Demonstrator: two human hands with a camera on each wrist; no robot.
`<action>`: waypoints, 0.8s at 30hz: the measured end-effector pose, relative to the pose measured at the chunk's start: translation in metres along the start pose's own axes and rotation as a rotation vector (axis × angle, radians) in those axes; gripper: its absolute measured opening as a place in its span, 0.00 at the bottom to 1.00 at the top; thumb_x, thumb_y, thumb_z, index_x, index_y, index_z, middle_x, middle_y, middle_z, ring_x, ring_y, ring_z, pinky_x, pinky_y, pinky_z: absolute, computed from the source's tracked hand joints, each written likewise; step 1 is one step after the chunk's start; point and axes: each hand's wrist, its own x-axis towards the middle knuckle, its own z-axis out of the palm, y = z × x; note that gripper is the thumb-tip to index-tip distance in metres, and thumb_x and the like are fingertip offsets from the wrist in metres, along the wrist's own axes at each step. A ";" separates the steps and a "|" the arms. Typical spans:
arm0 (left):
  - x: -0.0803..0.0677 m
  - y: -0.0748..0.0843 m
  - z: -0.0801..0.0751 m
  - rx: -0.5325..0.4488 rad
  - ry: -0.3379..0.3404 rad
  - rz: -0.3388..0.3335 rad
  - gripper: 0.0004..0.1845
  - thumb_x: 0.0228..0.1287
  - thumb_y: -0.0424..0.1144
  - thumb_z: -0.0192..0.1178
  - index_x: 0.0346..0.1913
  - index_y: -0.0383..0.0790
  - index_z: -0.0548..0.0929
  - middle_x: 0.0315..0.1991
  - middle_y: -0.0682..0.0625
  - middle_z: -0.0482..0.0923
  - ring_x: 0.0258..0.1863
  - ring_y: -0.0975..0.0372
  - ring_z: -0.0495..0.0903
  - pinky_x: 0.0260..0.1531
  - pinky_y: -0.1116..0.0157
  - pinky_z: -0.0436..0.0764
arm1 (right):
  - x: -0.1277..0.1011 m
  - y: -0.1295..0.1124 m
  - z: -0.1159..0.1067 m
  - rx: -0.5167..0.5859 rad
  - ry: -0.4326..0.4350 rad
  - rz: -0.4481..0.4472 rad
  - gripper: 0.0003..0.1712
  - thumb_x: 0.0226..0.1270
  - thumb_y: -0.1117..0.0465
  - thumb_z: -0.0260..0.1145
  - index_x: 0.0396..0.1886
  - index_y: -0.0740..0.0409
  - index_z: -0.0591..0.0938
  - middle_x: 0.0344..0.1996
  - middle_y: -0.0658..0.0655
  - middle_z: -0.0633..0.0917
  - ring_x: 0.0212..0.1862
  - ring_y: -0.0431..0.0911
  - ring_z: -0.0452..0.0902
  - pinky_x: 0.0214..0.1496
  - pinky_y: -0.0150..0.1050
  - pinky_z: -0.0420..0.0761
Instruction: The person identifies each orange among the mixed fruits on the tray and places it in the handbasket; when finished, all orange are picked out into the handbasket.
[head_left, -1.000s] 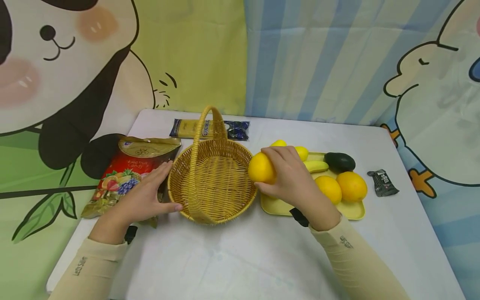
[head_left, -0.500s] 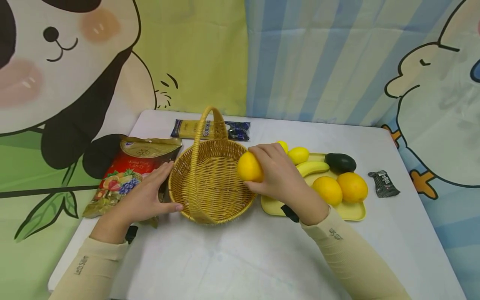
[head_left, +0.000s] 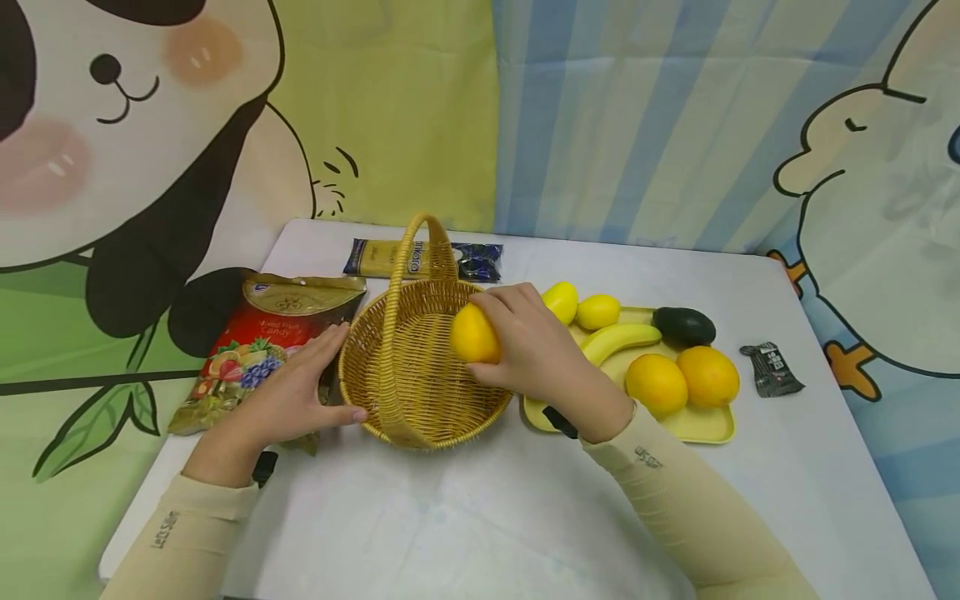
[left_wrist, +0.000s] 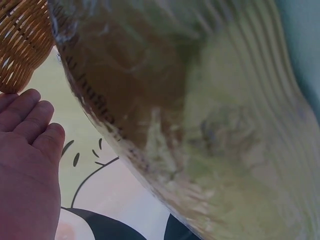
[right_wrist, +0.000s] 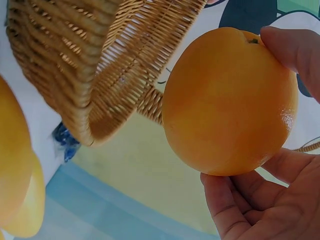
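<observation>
Yellow-orange and smooth-skinned, a round citrus fruit [head_left: 473, 335] with a small dark stem scar sits in the right hand [head_left: 542, 354], whose fingers and thumb curl round it. The fruit hangs over the right inner side of a round woven wicker basket [head_left: 420, 392] with a tall arched handle; the basket's floor shows bare weave. The left hand [head_left: 288, 400] lies with straight fingers against the basket's left outer wall, its thumb touching the rim, and partly rests on a red and gold candy bag [head_left: 258, 346].

Just right of the basket, a pale yellow rectangular tray [head_left: 701, 425] carries two small yellow lemons [head_left: 597, 311], a yellow banana [head_left: 619, 338], a dark green avocado [head_left: 682, 326] and two round orange-yellow fruits [head_left: 682, 379] side by side. Behind the basket lies a flat gold and dark blue packet [head_left: 375, 258]. A small black wrapped sachet [head_left: 771, 367] lies on the white worktop [head_left: 465, 517] right of the tray.
</observation>
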 end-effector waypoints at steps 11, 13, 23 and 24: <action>-0.002 -0.001 -0.001 0.006 0.008 0.005 0.70 0.50 0.70 0.76 0.87 0.49 0.44 0.87 0.43 0.45 0.86 0.42 0.45 0.75 0.27 0.55 | 0.014 -0.010 0.008 -0.012 -0.002 -0.061 0.46 0.56 0.44 0.80 0.71 0.57 0.76 0.63 0.57 0.80 0.64 0.54 0.71 0.69 0.48 0.79; -0.002 -0.001 -0.002 0.007 0.008 0.003 0.70 0.50 0.70 0.76 0.87 0.49 0.45 0.87 0.43 0.45 0.86 0.42 0.45 0.75 0.27 0.55 | 0.017 -0.012 0.009 -0.015 -0.005 -0.075 0.46 0.56 0.44 0.81 0.71 0.57 0.76 0.63 0.57 0.80 0.65 0.54 0.72 0.69 0.48 0.78; 0.000 0.000 0.001 0.015 0.008 -0.002 0.70 0.50 0.71 0.75 0.86 0.50 0.45 0.87 0.44 0.46 0.85 0.42 0.46 0.76 0.29 0.55 | 0.031 -0.024 0.022 -0.035 -0.053 -0.095 0.46 0.57 0.43 0.79 0.72 0.57 0.75 0.65 0.57 0.80 0.67 0.53 0.72 0.71 0.47 0.78; -0.001 0.000 0.001 0.014 0.009 -0.003 0.69 0.50 0.71 0.75 0.86 0.50 0.45 0.87 0.44 0.46 0.85 0.42 0.46 0.76 0.29 0.55 | 0.032 -0.025 0.023 -0.039 -0.055 -0.099 0.46 0.56 0.42 0.79 0.72 0.57 0.76 0.64 0.57 0.80 0.67 0.53 0.72 0.72 0.47 0.77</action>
